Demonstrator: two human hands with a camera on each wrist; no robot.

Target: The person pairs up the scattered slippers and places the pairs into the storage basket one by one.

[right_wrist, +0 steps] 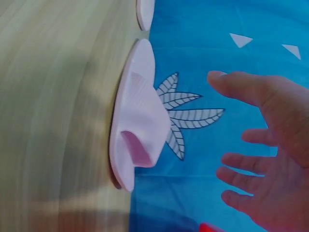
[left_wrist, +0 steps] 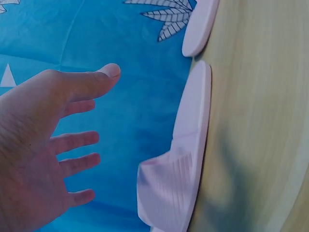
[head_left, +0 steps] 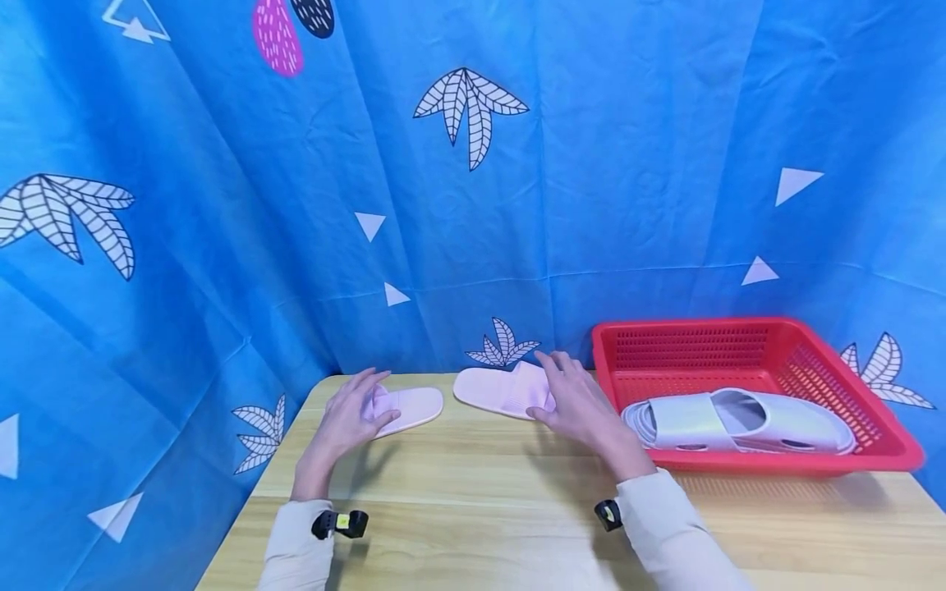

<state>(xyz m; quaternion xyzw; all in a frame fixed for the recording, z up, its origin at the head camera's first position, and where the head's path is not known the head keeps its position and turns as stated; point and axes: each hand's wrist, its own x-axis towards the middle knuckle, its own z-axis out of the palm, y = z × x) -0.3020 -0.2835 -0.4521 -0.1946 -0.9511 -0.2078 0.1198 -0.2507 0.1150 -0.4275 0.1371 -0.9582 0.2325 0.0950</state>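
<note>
Head view: left hand, fingers spread and relaxed, hovers by one flat-soled pink slipper; right hand, equally loose, by its ribbed-strapped mate. Both lie on the wood-grained table, near a perforated red basket cradling smooth white footwear.

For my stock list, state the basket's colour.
The basket is red, best shown in the head view.
</note>
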